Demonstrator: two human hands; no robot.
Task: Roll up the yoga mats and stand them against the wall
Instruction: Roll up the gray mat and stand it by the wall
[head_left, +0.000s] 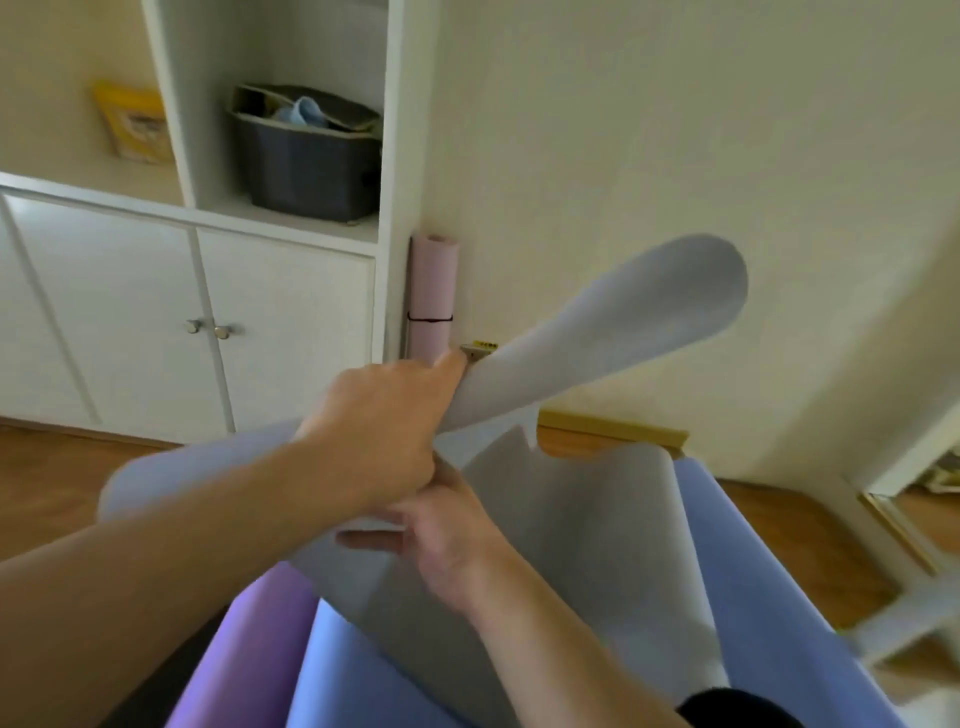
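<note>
Purple mat (249, 639): rolled, lying at the bottom left, just beside the blue mat.
Blue mat (769, 587): spread flat on the floor under the grey mat, its far edge reaching toward the wall.
Right hand (452, 545): under the left hand, fingers pointing left against the loose grey sheet; blurred, so I cannot tell whether it pinches the sheet or only presses on it.
Left hand (384, 431): fingers curled round the middle of the grey roll, thumb lying along it toward the wall.
Grey mat (613, 332): partly rolled into a loose tube held up in the air, slanting from lower left to upper right; the far end flares wide and is blurred, and the unrolled part hangs down onto the blue mat.
Floor (779, 525): brown wood, with a yellow skirting strip along the foot of the wall.
Pink mat (432, 296): rolled, bound by a thin black band, standing upright in the corner between the cupboard and the wall.
Cupboard (156, 312): white, two doors with round metal knobs, open shelves above.
Bin (311, 166): dark grey, on the open shelf, with blue cloth inside.
Wall (675, 130): plain cream.
</note>
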